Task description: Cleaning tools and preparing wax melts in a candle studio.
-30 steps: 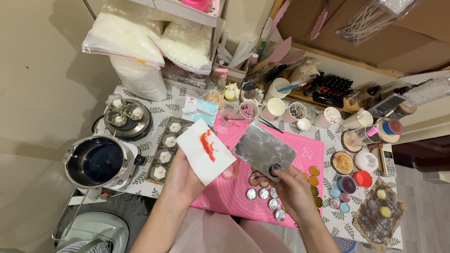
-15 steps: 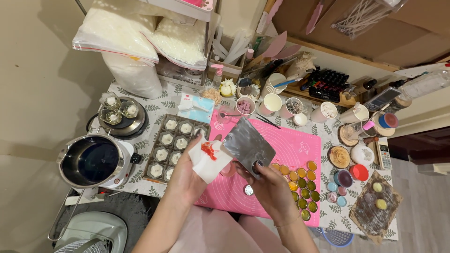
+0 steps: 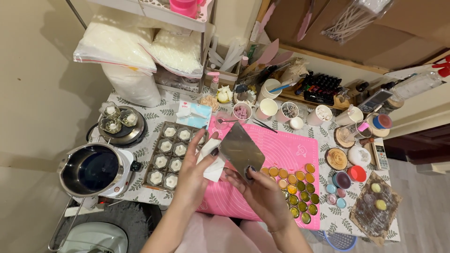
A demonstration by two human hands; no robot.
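Observation:
My right hand (image 3: 255, 189) grips a flat silver metal scraper (image 3: 240, 149) by its lower edge and holds it tilted above the pink silicone mat (image 3: 286, 152). My left hand (image 3: 194, 173) holds a folded white paper tissue (image 3: 213, 166) pressed against the scraper's left edge, fingers wrapped round the tissue. The tissue's red stain is hidden now. Several small round tins of yellow and green wax (image 3: 295, 187) lie on the mat just right of my right hand. A dark mould tray with white flower shapes (image 3: 171, 152) sits left of my left hand.
A steel melting pot (image 3: 91, 168) stands at the left, a hot plate with small glass jars (image 3: 117, 124) behind it. Paper cups (image 3: 269, 107), bottles and tools crowd the back. Bags of white wax flakes (image 3: 136, 51) sit on a shelf. A wooden board with wax pieces (image 3: 377, 204) lies right.
The tissue, first held open with its red smear showing, is now folded against the scraper. Both hands have drawn together and the scraper has shifted left.

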